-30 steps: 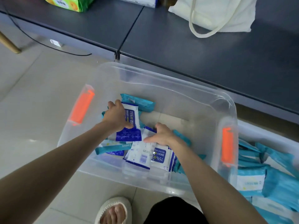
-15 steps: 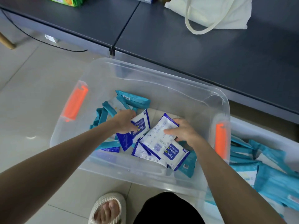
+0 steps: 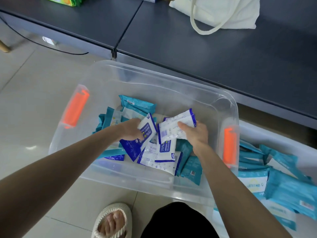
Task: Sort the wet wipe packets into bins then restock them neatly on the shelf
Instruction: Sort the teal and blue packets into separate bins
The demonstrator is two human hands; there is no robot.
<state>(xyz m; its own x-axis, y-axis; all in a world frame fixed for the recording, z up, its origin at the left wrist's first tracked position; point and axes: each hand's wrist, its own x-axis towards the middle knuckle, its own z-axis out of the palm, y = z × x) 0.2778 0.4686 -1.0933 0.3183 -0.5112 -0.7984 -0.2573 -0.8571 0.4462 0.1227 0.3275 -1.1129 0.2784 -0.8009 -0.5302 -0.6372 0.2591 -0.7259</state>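
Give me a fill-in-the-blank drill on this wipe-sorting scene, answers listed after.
The clear bin has ____ orange handles.
The left hand grips a packet printed with "____%".
The right hand grips a white packet with ____ edges.
The second bin at the right holds ____ packets.
Answers: two; 75; blue; teal.

at the top right we see a cream tote bag lying flat, one handle looped toward us. a green package shows at the top left edge, mostly cut off. on the pale tiled floor a thin black cable curves past what may be a wooden furniture leg. a ribbed cream slipper sits at the bottom, beside black fabric.
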